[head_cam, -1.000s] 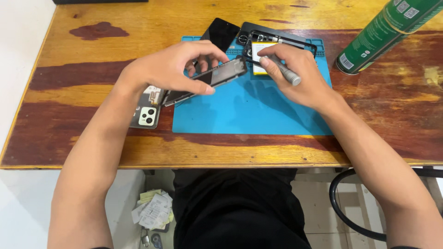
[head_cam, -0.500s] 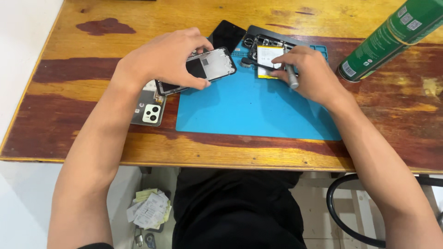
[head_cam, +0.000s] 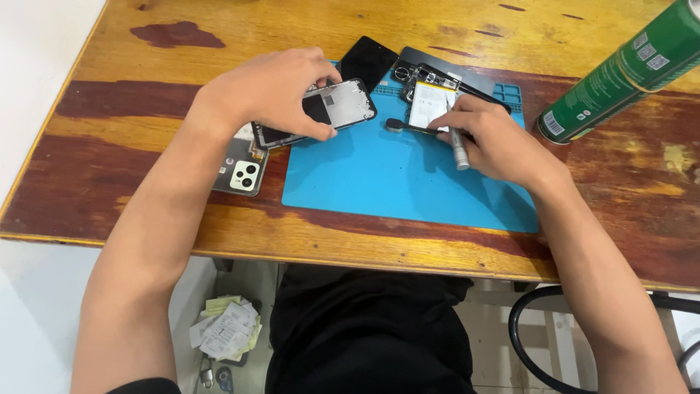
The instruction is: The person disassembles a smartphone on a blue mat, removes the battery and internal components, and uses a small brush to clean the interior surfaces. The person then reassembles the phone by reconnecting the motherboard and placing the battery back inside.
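Here my left hand point(head_cam: 273, 91) grips a phone frame point(head_cam: 332, 109) by its edges, thumb below and fingers over the top, holding it tilted just above the left end of the blue mat point(head_cam: 394, 175). The frame looks stripped: a pale inner plate shows, with a dark patch near my fingers. My right hand point(head_cam: 496, 142) is closed around a silver tool point(head_cam: 458, 146), pen-style, its tip hidden under my fingers near the opened phone point(head_cam: 434, 98) that lies at the top of the mat with its white battery showing.

Judging by how things lie, the teardown is well along. A back cover point(head_cam: 244, 171) with its camera block lies off the mat on the table point(head_cam: 146, 211), just beside my left wrist, and a black screen panel point(head_cam: 368, 62) rests above the frame. The second phone is already open, but its battery and boards look still seated, so that part remains. A small dark part point(head_cam: 394, 125) sits on the mat between my hands. A green spray can point(head_cam: 620, 73) lies well to the right, untouched.
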